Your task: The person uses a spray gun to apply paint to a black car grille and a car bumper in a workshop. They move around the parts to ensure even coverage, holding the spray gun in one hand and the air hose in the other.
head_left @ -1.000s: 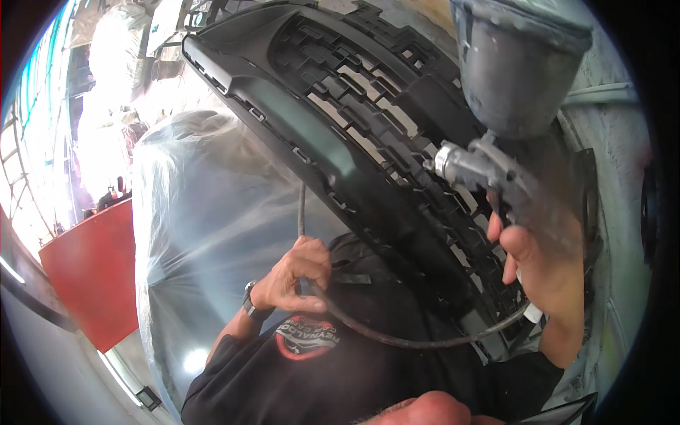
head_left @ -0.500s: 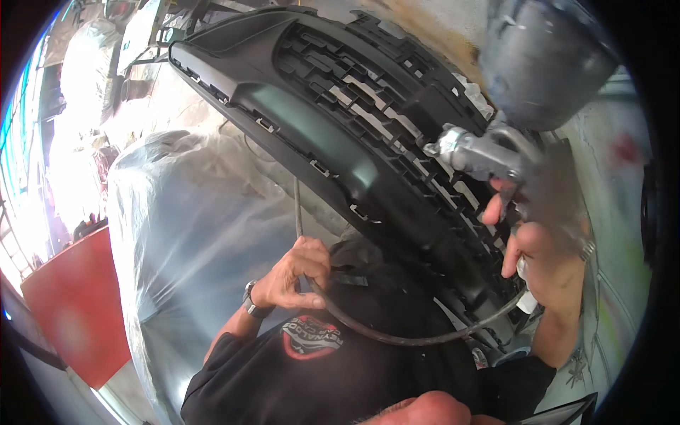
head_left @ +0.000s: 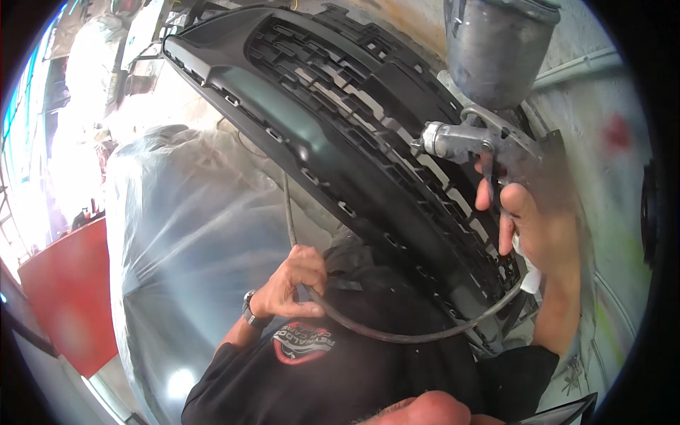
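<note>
My right hand (head_left: 535,223) is wrapped round a metal spray gun (head_left: 464,140), fingers at its trigger. A grey paint cup (head_left: 499,53) sits on top of the gun, and the nozzle points left over a black car bumper (head_left: 283,120) with a slotted grille. A smeared patch blurs part of the hand and the gun's handle. My left hand (head_left: 294,280), a watch on its wrist, is closed on a grey air hose (head_left: 397,336) in front of my chest. The hose sags in a curve from there toward the gun; its other end runs up behind the bumper's lower edge.
Clear plastic sheeting (head_left: 184,248) drapes a large shape on the left. Beyond it stands a red panel (head_left: 71,304). A pale wall (head_left: 609,191) with a pipe (head_left: 577,67) rises close on the right. The bumper slants across from upper left to lower right.
The spray gun and my right hand have shifted left and slightly up, with the cup now more upright. My left hand keeps its hold on the hose. The view has moved a little.
</note>
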`<control>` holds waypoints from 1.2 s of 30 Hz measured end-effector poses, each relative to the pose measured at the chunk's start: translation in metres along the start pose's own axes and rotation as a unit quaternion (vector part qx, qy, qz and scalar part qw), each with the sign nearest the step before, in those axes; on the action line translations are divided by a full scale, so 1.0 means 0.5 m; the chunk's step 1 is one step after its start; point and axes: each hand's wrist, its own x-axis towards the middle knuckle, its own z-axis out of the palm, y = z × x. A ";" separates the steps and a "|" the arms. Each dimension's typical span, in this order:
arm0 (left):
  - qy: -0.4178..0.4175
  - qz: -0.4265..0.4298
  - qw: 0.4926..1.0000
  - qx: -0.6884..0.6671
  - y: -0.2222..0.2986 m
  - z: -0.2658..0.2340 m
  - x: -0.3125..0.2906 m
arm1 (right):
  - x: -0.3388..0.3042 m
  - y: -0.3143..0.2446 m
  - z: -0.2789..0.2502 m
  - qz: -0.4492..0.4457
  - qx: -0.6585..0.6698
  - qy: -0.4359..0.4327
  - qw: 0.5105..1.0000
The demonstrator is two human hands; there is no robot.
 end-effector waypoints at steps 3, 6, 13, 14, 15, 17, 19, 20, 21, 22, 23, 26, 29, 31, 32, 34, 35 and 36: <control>0.018 -0.025 0.999 0.024 0.029 0.084 -0.001 | -0.023 0.047 -0.048 0.013 -0.038 0.035 0.999; 0.020 -0.039 0.999 0.031 0.037 0.149 -0.004 | -0.036 0.083 -0.082 0.007 -0.040 0.061 0.997; 0.035 -0.064 0.996 0.050 0.075 0.250 0.013 | -0.059 0.146 -0.139 -0.002 0.029 -0.015 0.999; 0.039 -0.067 0.996 0.053 0.077 0.261 0.012 | -0.058 0.154 -0.141 -0.007 0.039 -0.017 0.999; 0.043 -0.070 0.995 0.055 0.080 0.269 0.011 | -0.053 0.159 -0.146 -0.013 0.033 -0.014 0.999; 0.047 -0.081 0.994 0.061 0.086 0.279 0.012 | -0.039 0.168 -0.155 -0.018 0.011 -0.014 1.000; 0.053 -0.088 0.993 0.064 0.088 0.286 0.012 | -0.023 0.176 -0.163 -0.015 -0.022 -0.019 0.999; 0.058 -0.092 0.992 0.064 0.090 0.288 0.012 | -0.022 0.179 -0.161 -0.019 -0.003 -0.019 1.000; 0.062 -0.094 0.992 0.064 0.091 0.290 0.011 | -0.024 0.181 -0.156 -0.022 0.016 -0.018 0.999; 0.064 -0.097 0.991 0.062 0.093 0.292 0.011 | -0.027 0.182 -0.151 -0.025 0.035 -0.017 0.999; 0.069 -0.098 0.991 0.062 0.092 0.295 0.010 | -0.032 0.183 -0.144 -0.059 0.056 -0.024 0.996; 0.071 -0.100 0.991 0.059 0.092 0.300 0.011 | -0.046 0.183 -0.135 -0.106 0.089 -0.069 0.988; 0.071 -0.090 0.992 0.057 0.089 0.308 0.014 | -0.047 0.165 -0.143 -0.048 0.061 -0.137 0.987; 0.070 -0.079 0.993 0.055 0.087 0.315 0.017 | -0.044 0.139 -0.142 -0.016 0.023 -0.171 0.985; 0.068 -0.075 0.994 0.050 0.089 0.316 0.021 | -0.038 0.122 -0.141 0.000 -0.007 -0.185 0.983; 0.066 -0.073 0.994 0.041 0.093 0.314 0.019 | -0.026 0.104 -0.127 -0.057 -0.100 -0.179 0.977; 0.068 -0.076 0.994 0.038 0.092 0.317 0.015 | -0.019 0.094 -0.119 -0.078 -0.136 -0.174 0.972; 0.070 -0.080 0.994 0.035 0.092 0.318 0.010 | -0.012 0.084 -0.110 -0.098 -0.171 -0.169 0.966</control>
